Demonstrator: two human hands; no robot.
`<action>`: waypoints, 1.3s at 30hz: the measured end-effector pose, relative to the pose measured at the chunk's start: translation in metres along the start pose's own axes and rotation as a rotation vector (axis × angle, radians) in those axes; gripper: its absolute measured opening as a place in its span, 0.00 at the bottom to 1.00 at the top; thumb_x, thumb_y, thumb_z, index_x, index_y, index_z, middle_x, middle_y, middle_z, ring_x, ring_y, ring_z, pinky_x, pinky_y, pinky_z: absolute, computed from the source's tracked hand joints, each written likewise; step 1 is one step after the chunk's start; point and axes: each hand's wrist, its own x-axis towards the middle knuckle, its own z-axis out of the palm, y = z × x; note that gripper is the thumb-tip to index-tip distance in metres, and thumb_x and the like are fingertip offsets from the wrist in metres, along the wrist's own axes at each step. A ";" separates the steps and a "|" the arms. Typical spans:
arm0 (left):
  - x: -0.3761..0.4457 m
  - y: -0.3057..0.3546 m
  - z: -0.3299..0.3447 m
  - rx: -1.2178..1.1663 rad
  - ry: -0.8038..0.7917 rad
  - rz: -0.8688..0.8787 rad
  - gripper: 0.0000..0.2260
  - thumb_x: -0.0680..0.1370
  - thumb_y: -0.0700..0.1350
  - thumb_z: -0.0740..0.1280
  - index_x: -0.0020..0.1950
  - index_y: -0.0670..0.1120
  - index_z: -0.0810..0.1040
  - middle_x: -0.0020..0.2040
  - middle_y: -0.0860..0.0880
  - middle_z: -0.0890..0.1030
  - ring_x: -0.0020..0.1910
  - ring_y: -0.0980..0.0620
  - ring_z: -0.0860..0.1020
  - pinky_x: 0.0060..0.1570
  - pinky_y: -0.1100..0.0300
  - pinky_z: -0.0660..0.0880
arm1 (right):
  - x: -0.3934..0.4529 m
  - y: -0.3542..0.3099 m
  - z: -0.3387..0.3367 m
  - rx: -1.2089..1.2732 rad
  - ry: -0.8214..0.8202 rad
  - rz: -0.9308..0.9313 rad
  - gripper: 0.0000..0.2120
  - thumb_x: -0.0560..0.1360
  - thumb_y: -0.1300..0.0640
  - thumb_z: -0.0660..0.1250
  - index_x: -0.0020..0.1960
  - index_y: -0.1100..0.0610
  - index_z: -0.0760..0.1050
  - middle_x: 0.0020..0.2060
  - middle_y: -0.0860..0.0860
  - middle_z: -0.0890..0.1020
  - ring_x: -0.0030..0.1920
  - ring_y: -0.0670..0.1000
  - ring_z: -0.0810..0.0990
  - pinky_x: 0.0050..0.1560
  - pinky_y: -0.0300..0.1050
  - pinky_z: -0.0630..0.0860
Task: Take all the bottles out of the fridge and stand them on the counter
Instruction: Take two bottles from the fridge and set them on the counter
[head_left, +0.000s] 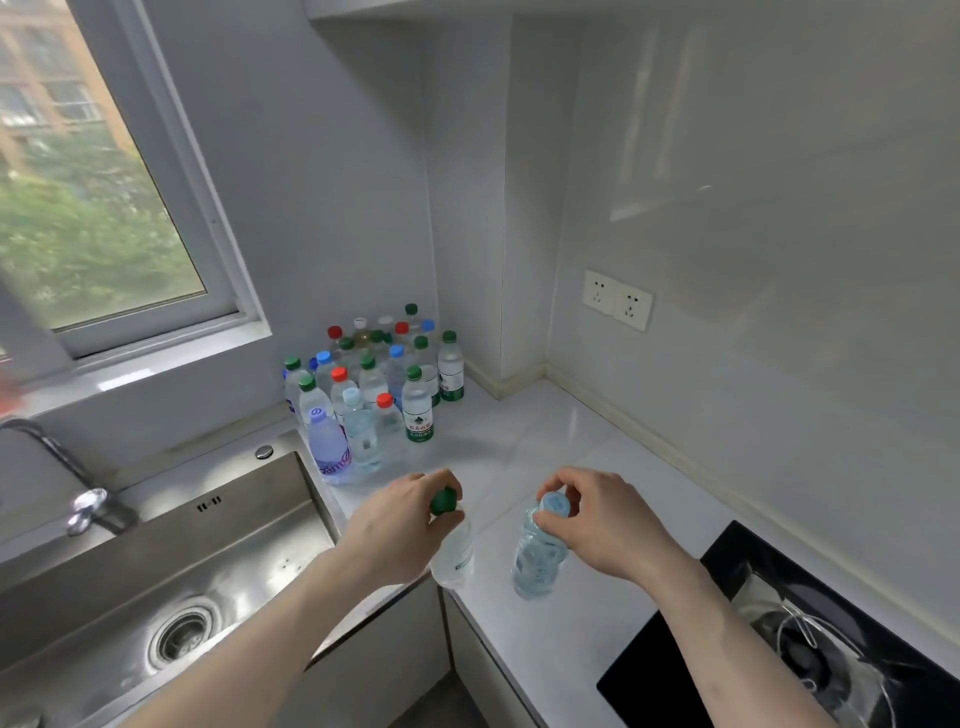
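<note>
Gripped by their caps: left hand (400, 525) holds green-capped bottle (454, 551), right hand (597, 519) blue-capped bottle (537, 558); labels unreadable.

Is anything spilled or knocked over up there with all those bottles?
Nothing looks spilled or fallen. The cluster of plastic bottles stands upright in the corner of the pale counter. The left hand holds a green-capped bottle; the right hand holds a blue-capped one.

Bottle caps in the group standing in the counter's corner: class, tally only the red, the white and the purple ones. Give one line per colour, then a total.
Red caps: 4
White caps: 2
Purple caps: 1
Total: 7
</note>
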 end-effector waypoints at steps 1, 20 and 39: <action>0.014 -0.004 -0.001 0.023 0.006 0.000 0.07 0.82 0.57 0.64 0.59 0.58 0.73 0.54 0.55 0.79 0.49 0.49 0.77 0.43 0.55 0.73 | 0.015 0.001 -0.001 0.001 -0.003 -0.001 0.07 0.71 0.43 0.72 0.46 0.43 0.78 0.38 0.41 0.80 0.39 0.43 0.79 0.39 0.40 0.76; 0.250 -0.080 0.010 0.169 -0.094 0.081 0.12 0.83 0.57 0.63 0.65 0.55 0.72 0.59 0.51 0.80 0.52 0.47 0.80 0.41 0.55 0.74 | 0.228 0.003 0.017 -0.051 0.031 0.118 0.06 0.73 0.45 0.71 0.46 0.45 0.77 0.40 0.41 0.80 0.41 0.44 0.78 0.37 0.41 0.72; 0.400 -0.158 0.048 0.287 -0.192 0.023 0.12 0.83 0.55 0.64 0.64 0.52 0.73 0.58 0.47 0.82 0.62 0.43 0.72 0.60 0.49 0.67 | 0.421 -0.014 0.074 -0.154 0.036 0.227 0.08 0.75 0.47 0.68 0.54 0.45 0.78 0.51 0.46 0.83 0.49 0.54 0.80 0.45 0.46 0.77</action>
